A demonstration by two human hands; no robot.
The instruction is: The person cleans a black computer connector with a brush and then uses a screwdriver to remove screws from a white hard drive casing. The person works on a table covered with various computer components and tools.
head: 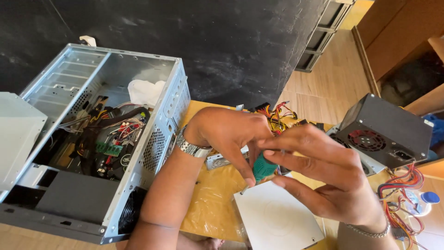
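yellow table (208, 203), both hands (231, 134) on green screwdriver (262, 168)

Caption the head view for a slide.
Both hands, left hand and right hand, grip a green-handled screwdriver beside an open computer case.

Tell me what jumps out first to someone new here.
Centre frame, the left hand and right hand pinch a green-handled screwdriver above a flat white drive. At left lies an open computer case, wiring exposed. A black power supply sits at right.
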